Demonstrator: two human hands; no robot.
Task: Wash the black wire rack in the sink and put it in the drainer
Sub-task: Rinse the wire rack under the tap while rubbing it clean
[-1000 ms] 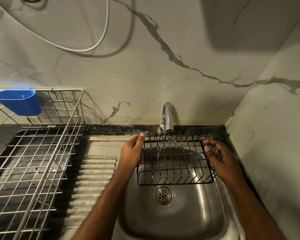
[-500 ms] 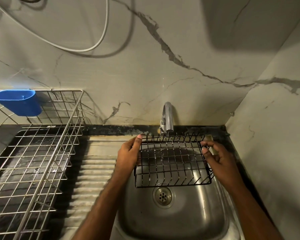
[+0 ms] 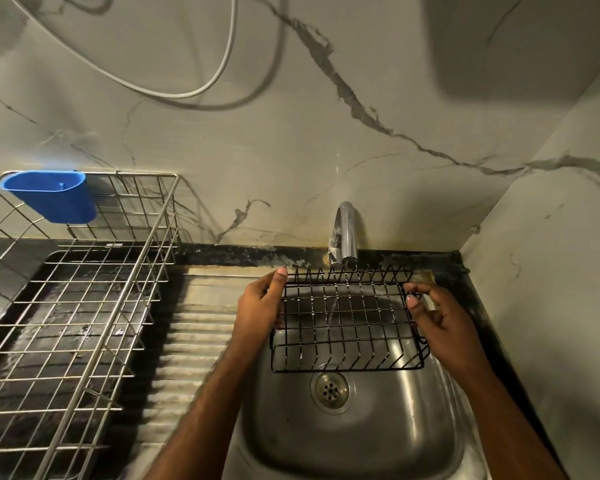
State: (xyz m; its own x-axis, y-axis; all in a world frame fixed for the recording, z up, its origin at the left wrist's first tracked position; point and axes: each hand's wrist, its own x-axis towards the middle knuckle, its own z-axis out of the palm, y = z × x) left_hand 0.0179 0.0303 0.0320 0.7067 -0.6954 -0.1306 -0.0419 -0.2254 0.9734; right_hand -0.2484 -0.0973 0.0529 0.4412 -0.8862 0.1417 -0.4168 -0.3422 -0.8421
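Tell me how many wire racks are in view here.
2. The black wire rack is held over the sink by the left hand and right hand, under the tap. The metal drainer sits left on the counter.

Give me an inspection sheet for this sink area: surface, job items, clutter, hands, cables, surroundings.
Surface: steel sink with a ribbed draining board to its left; dark counter edge behind.
Job's things: black wire rack held over the basin under the tap, a thin stream of water passing through it; wire drainer at the left, nothing in it.
Clutter: blue plastic cup hung on the drainer's back corner.
Grips: left hand holds the rack's left edge; right hand holds its right edge.
Cables: white cable looping across the wall.
Surroundings: marble-patterned wall tiles, stained along the counter joint.
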